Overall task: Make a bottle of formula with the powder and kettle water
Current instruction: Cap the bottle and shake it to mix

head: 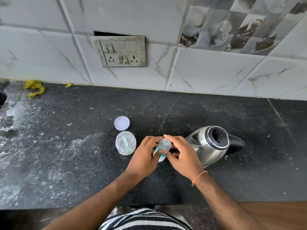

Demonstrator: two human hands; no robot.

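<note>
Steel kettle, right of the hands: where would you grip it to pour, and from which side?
Grip the black handle of the steel kettle, coming from the right. The handle points right, away from the hands on the baby bottle; the spout faces left toward it. The right hand is nearer.

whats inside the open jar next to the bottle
Inside the clear jar a teal scoop lies tilted, with pale powder at the bottom. How much powder is left is unclear through the plastic.
</note>
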